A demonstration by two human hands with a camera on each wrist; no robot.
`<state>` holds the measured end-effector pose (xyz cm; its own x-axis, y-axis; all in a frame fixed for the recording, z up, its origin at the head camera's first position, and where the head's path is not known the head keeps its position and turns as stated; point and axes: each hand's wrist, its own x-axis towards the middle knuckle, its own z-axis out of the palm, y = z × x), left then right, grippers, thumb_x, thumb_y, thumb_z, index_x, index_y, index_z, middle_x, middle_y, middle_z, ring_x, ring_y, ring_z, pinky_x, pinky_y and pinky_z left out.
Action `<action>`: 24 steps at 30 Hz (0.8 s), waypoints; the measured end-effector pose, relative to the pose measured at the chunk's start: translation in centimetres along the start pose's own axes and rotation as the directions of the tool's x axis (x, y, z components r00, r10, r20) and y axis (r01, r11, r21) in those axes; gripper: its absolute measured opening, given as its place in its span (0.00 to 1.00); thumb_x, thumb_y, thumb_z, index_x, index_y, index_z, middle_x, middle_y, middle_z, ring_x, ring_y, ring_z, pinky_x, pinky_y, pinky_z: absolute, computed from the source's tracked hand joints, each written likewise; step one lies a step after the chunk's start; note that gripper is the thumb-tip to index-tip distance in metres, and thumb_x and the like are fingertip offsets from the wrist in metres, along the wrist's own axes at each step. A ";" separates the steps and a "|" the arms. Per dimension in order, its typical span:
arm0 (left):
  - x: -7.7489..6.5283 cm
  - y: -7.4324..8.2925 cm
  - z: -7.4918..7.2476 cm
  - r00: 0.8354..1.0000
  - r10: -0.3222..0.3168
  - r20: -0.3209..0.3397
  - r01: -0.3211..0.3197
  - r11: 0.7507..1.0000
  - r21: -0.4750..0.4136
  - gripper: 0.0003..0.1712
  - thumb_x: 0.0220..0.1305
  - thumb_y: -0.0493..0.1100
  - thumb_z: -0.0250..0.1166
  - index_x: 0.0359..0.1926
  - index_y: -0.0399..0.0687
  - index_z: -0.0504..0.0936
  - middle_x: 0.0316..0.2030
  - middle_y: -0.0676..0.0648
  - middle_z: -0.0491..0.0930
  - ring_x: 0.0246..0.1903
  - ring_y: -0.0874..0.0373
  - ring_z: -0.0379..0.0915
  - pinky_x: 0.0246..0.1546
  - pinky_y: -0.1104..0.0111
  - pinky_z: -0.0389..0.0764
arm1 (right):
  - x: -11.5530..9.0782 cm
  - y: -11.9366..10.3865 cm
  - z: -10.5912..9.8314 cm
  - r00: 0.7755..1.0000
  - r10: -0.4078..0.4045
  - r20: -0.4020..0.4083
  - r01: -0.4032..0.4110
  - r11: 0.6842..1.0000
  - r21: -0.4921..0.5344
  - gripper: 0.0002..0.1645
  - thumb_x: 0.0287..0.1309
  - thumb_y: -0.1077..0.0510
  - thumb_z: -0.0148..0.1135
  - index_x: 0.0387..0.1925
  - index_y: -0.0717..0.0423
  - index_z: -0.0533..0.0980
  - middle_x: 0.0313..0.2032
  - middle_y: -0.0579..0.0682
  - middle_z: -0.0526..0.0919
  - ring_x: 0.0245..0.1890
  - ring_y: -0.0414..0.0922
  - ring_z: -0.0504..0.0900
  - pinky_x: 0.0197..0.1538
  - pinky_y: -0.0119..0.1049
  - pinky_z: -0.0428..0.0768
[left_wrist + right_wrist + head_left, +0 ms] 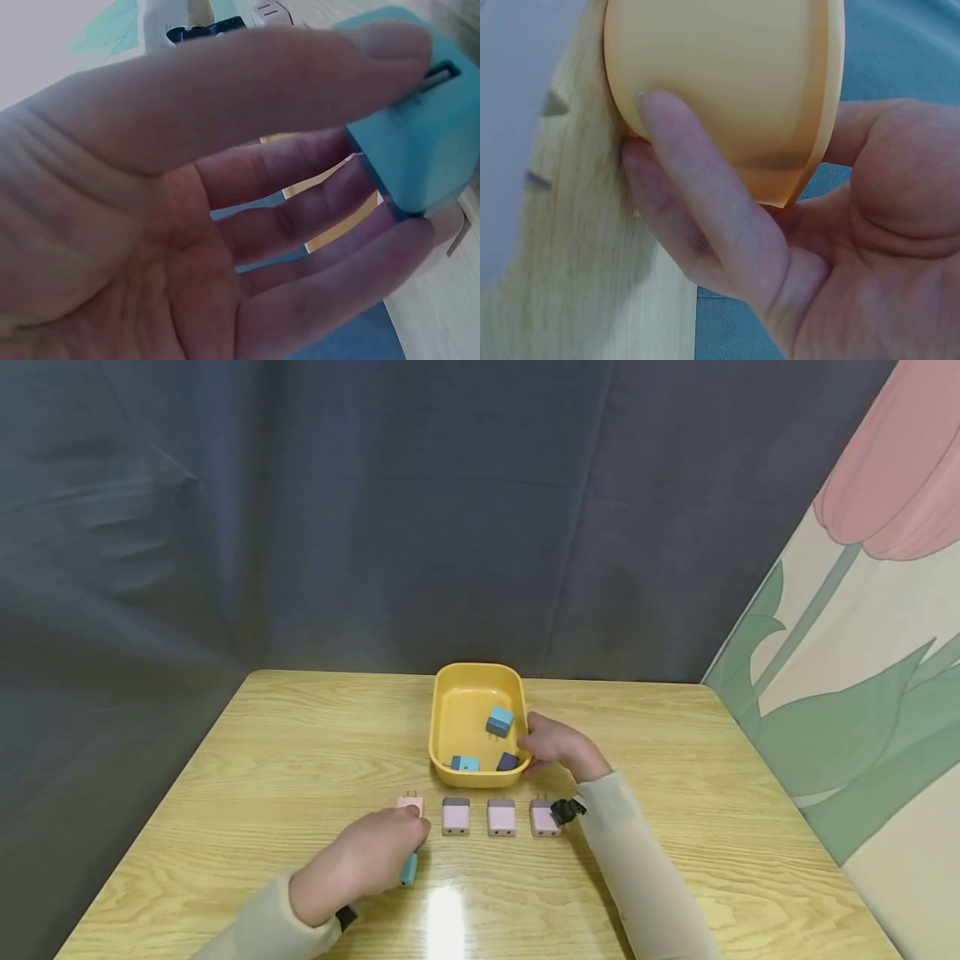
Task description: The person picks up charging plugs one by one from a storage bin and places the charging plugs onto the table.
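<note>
Yellow plastic bin with rounded corners [483, 780], standing near the far edge of a pale wood-grained worktop [262, 760]. Three small block-shaped plug adapters lie inside: a two-tone blue one with prongs [500, 721] toward the right wall, a light-blue one with a dark end [466, 764] at the near left, and a dark navy one [507, 762] at the near right. The right hand [558, 745] has its grip closed on the bin's right side; in the right wrist view, fingers lie against the outer wall and the thumb passes behind the rim. The left hand [371, 856] pinches a turquoise block-shaped plug adapter [408, 870], its thumb beside a slot in one face, in front of the bin and to its left. Just beyond this grip, partly covered, is a pale pink plug adapter with two prongs [411, 802]. To its right, well spaced in a row, are three lilac plug adapters with mauve ends [501, 817], the rightmost beneath a black wrist fitting [567, 811]. Behind hangs a dark blue-grey cloth [420, 510]; at right, a tulip-painted wall [862, 710].
</note>
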<state>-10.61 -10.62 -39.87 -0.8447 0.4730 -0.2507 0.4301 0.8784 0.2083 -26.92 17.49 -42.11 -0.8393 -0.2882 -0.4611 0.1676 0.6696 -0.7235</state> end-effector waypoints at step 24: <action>0.4 0.2 0.8 0.998 -0.061 0.017 0.061 0.997 0.037 0.28 0.59 0.24 0.75 0.60 0.42 0.85 0.50 0.44 0.85 0.42 0.53 0.84 0.45 0.60 0.90 | 0.1 0.1 -0.1 1.000 -0.004 0.005 0.004 1.000 -0.001 0.29 0.76 0.62 0.51 0.73 0.66 0.63 0.61 0.64 0.77 0.53 0.53 0.85 0.55 0.47 0.92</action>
<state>-10.56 -10.19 -40.71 -0.8638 0.4195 -0.2792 0.3897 0.9073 0.1575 -27.05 17.57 -42.22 -0.8372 -0.2945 -0.4608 0.1636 0.6692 -0.7248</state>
